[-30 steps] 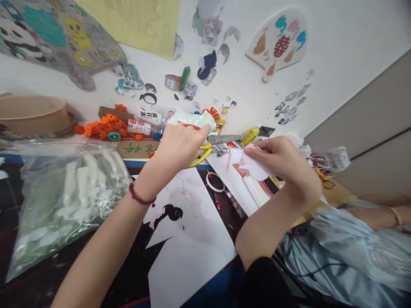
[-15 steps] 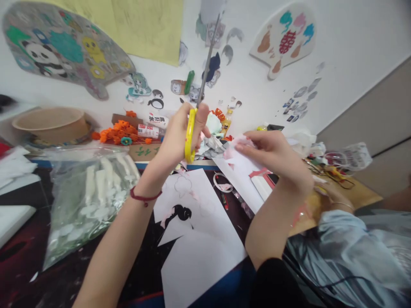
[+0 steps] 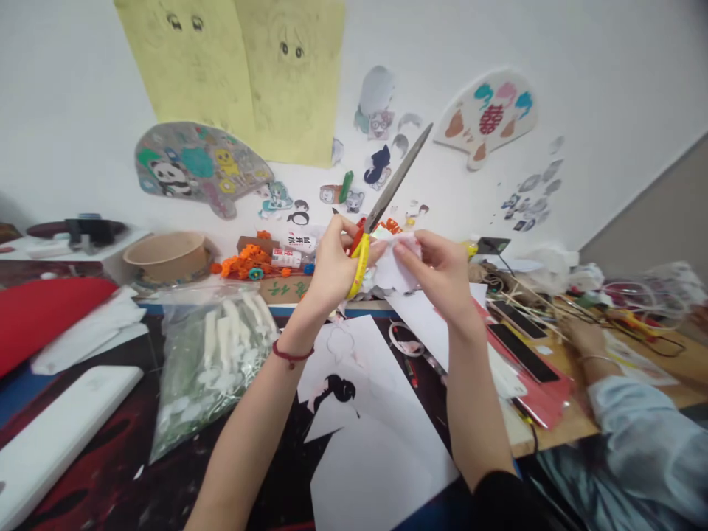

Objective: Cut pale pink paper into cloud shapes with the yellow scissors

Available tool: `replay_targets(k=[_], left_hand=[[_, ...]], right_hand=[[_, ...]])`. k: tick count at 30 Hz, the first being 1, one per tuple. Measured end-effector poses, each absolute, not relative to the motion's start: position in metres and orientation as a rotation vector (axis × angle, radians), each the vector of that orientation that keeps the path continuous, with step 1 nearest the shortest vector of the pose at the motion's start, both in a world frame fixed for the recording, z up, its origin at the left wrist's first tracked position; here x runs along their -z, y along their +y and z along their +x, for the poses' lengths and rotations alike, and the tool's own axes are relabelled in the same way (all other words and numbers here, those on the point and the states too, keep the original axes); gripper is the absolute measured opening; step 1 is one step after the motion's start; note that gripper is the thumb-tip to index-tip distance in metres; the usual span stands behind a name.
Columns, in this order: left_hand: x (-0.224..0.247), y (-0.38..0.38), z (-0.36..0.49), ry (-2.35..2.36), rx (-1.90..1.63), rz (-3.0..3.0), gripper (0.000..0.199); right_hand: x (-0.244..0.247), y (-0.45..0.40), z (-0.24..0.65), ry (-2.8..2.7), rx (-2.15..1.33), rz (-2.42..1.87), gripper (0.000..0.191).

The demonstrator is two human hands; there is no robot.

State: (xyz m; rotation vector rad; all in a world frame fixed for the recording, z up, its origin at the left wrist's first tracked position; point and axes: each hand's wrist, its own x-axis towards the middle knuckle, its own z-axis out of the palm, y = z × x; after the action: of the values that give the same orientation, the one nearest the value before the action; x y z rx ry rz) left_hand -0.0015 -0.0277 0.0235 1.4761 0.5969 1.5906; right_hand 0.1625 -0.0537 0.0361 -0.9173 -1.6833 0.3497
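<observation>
My left hand (image 3: 341, 267) is closed around yellow-and-red handled scissors (image 3: 399, 177), their blades together and pointing up and to the right. Between the thumb and fingers of my right hand (image 3: 438, 267) is a small piece of white paper (image 3: 396, 267). The fingertips of my left hand are close to its left edge; I cannot tell if they touch it. Below both hands, a white sheet (image 3: 381, 435) with a black-haired figure cutout (image 3: 336, 392) and faint outlines lies on the dark table.
A clear bag of pale stems (image 3: 221, 354) lies left, near a white box (image 3: 66, 435). Orange flowers (image 3: 248, 259) and a round tan container (image 3: 166, 254) stand along the wall. At right, another person's arm (image 3: 619, 398) rests by a pink folder (image 3: 545, 398).
My hands have come closer together, with the scissors tilting further right. The piece of paper has moved nearer my left hand. The view has shifted, showing more of the left side.
</observation>
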Motion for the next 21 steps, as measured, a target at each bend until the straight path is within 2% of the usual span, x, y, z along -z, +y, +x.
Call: replay_targets(k=[5,10,15,21], left_hand=[[-0.029,-0.034,-0.007,0.679,-1.834,1.533,0.049],[-0.031,-0.036,-0.015,0.718,-1.775,1.626,0.043],[-0.033,-0.039,-0.014,0.715,-1.729,1.594,0.051],[-0.035,-0.044,-0.006,0.686,-1.889,1.476,0.051]], right_hand=[[-0.033,-0.048,0.156,-1.563,-0.521,-0.813,0.023],[-0.032,-0.049,0.152,-1.524,-0.551,-0.741,0.020],[-0.032,-0.050,0.154,-1.612,-0.509,-0.799,0.023],[-0.037,-0.052,0.162,-1.547,-0.602,-0.801,0.027]])
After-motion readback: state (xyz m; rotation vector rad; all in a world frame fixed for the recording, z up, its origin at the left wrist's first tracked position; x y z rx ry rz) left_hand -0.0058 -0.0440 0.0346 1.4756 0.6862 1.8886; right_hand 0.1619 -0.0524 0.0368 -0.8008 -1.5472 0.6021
